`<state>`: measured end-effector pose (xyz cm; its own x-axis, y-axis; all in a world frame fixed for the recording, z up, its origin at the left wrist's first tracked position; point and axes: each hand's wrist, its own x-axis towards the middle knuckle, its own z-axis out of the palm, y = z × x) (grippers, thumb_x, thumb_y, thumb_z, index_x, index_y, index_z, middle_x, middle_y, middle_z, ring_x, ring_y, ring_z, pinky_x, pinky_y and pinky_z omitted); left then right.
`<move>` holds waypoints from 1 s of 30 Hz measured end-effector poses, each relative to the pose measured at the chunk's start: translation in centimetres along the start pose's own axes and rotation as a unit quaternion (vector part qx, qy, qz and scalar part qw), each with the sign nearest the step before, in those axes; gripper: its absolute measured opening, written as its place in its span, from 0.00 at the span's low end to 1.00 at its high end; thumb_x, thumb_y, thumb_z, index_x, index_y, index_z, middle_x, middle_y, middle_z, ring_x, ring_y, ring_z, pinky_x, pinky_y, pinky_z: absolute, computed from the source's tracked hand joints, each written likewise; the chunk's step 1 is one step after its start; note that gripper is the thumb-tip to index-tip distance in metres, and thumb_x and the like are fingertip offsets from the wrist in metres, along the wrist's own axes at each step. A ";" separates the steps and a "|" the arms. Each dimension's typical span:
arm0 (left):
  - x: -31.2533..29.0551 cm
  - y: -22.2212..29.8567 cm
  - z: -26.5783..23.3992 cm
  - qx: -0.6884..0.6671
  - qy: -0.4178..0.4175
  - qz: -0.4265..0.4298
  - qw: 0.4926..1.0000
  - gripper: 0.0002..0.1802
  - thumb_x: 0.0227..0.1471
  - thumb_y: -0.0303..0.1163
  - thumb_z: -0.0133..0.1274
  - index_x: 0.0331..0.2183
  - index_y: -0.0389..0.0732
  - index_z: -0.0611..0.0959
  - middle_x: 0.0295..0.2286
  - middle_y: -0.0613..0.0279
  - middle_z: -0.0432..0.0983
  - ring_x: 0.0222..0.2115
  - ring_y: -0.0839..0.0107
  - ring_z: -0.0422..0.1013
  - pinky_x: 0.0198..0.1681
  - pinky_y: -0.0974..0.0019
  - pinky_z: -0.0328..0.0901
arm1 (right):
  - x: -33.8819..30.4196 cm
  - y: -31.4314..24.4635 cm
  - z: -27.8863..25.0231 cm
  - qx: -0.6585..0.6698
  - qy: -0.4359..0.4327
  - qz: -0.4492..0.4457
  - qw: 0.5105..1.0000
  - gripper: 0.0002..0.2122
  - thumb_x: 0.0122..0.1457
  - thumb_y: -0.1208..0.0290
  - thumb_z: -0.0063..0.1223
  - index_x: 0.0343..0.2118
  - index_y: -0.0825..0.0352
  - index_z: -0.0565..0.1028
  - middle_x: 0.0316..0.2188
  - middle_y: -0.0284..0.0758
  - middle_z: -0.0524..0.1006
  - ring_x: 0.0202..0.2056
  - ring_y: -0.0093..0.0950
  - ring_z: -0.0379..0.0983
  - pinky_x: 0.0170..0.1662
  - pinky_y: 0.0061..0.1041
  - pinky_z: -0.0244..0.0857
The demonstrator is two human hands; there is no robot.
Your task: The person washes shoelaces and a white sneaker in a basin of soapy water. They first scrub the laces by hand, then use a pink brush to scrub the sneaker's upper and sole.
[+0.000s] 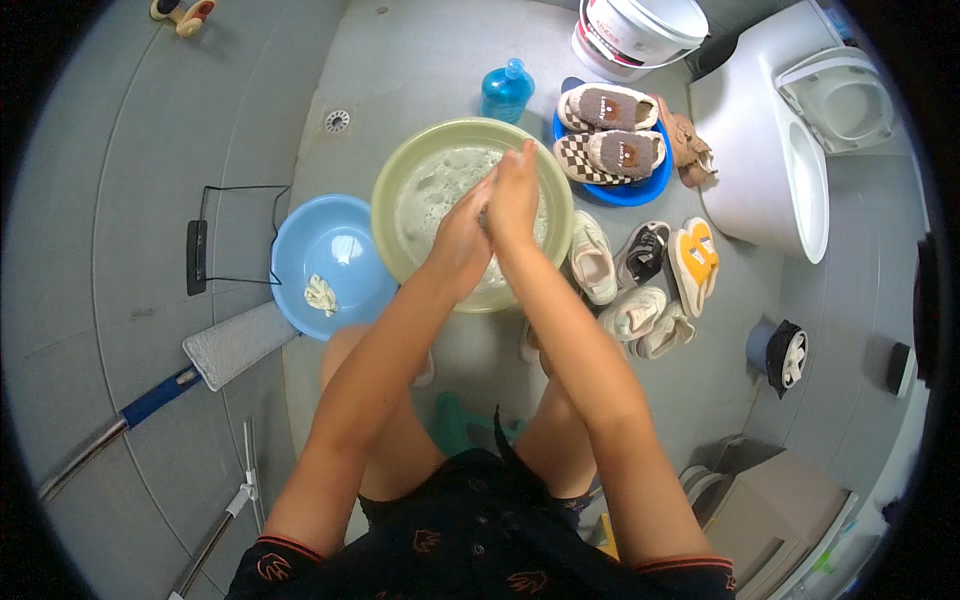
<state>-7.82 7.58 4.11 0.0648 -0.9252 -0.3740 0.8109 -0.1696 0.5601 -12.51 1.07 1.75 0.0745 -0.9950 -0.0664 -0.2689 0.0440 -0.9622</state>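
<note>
Over the yellow-green basin (385,225) of sudsy water, my two hands are pressed palm to palm. My left hand (463,240) lies against my right hand (514,195), whose fingertips point toward the far rim. Both look closed on each other. A small greyish bit shows at the gap between the palms, but what it is stays hidden. Foamy water (430,195) fills the basin below. To its left stands a light blue basin (375,285) with a crumpled white bundle (320,295), possibly laces, on its bottom.
Behind the basin stands a blue bottle (508,92). Checkered shoes (605,158) lie on a blue tub (640,192), with several shoes (592,258) and yellow slippers (692,265) nearer. A white bucket (625,40) and toilet (760,160) stand right; a flat mop (240,345) leans left.
</note>
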 end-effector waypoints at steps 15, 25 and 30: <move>1.9 1.6 -1.4 -0.025 0.066 -0.010 0.997 0.26 0.61 0.44 0.33 0.56 0.41 0.62 0.54 0.60 0.60 0.53 0.69 0.59 0.57 0.63 0.54 | -5.1 -0.8 0.9 -0.022 -0.063 -0.123 0.990 0.23 0.63 0.65 0.28 0.57 0.76 0.57 0.60 0.50 0.53 0.62 0.43 0.45 0.63 0.34 0.37; 1.4 -0.4 -1.3 -0.086 0.014 -0.049 0.995 0.28 0.60 0.43 0.36 0.57 0.38 0.61 0.55 0.59 0.58 0.55 0.69 0.56 0.58 0.66 0.51 | -2.7 2.3 1.6 -0.021 -0.050 -0.019 0.998 0.26 0.63 0.60 0.29 0.58 0.75 0.54 0.61 0.50 0.49 0.63 0.41 0.41 0.64 0.31 0.33; 2.3 0.3 -3.0 0.021 0.072 -0.002 0.997 0.29 0.60 0.46 0.36 0.57 0.39 0.59 0.55 0.59 0.57 0.54 0.70 0.56 0.55 0.64 0.55 | -4.4 0.3 2.2 0.004 -0.075 -0.030 0.997 0.26 0.63 0.61 0.29 0.59 0.74 0.52 0.60 0.50 0.52 0.63 0.42 0.43 0.64 0.32 0.35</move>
<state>-5.70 6.43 1.17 0.1463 -0.8663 -0.4777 0.7870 -0.1906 0.5867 -10.77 5.68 1.17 0.2340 -0.9711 -0.0470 -0.2515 -0.0137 -0.9678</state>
